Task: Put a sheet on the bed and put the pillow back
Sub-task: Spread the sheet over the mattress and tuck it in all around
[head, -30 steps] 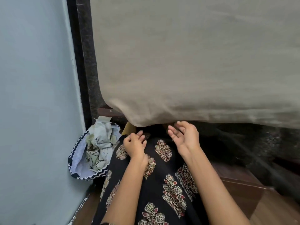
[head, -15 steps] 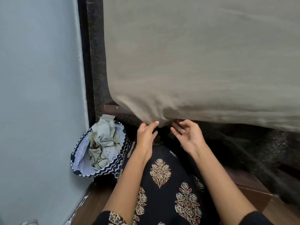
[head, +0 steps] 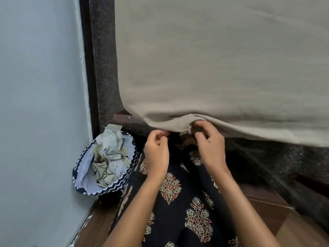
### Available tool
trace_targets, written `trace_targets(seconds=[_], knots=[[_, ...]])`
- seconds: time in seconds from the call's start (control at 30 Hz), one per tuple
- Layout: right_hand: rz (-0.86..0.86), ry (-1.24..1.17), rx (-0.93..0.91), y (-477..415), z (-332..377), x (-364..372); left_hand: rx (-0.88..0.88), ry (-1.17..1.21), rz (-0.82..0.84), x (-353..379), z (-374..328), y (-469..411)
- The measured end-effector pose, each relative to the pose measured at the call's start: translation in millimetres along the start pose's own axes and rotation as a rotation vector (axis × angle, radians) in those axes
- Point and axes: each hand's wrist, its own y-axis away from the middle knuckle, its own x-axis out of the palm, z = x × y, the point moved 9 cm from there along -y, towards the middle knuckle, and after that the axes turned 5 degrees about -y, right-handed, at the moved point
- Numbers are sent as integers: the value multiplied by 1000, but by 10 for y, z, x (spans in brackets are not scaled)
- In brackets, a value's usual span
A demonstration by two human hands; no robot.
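Observation:
A plain beige sheet (head: 213, 68) covers the top of the bed and hangs over its near edge. The dark speckled mattress (head: 105, 68) shows along the left side and below the sheet at the right. My left hand (head: 156, 150) has its fingers curled at the sheet's lower corner edge and pinches it. My right hand (head: 210, 143) grips the hem of the sheet just to the right, fingers curled into the fold. No pillow is in view.
A zigzag-patterned fabric basket (head: 105, 164) holding crumpled cloth stands on the floor at the left, against the pale blue wall (head: 39, 104). The wooden bed frame (head: 124, 118) shows under the sheet corner. My dark floral garment fills the lower middle.
Both hands rose from below the bed edge to the sheet's hanging hem and closed on it. The view shifted slightly, so the basket sits further right.

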Motion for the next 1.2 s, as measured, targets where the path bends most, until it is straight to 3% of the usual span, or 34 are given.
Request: trace_targets(seconds=[0.1,0.17,0.23,0.47,0.67,0.87,1.07,1.2], knots=[[66,419,-272,121,85,206,514,-470,-143,-102,-283,152],[38,557,-344,160,110,251,698,-725,-96,13,-309,161],[46,651,-408,214,145,292,777,-900,-30,113,-314,110],[117,782,-497,253,91,340,868,-1115,42,189,-249,68],[178,802,-575,296,20,381,809,-1188,17,262,-221,-65],[248,895,-467,286,0,512,875,-1200,40,166,-300,-61],[132,855,-310,-51,322,590,856,-1276,123,214,-258,-73],[280,966,-168,-78,287,693,907,-1065,89,131,-557,2]])
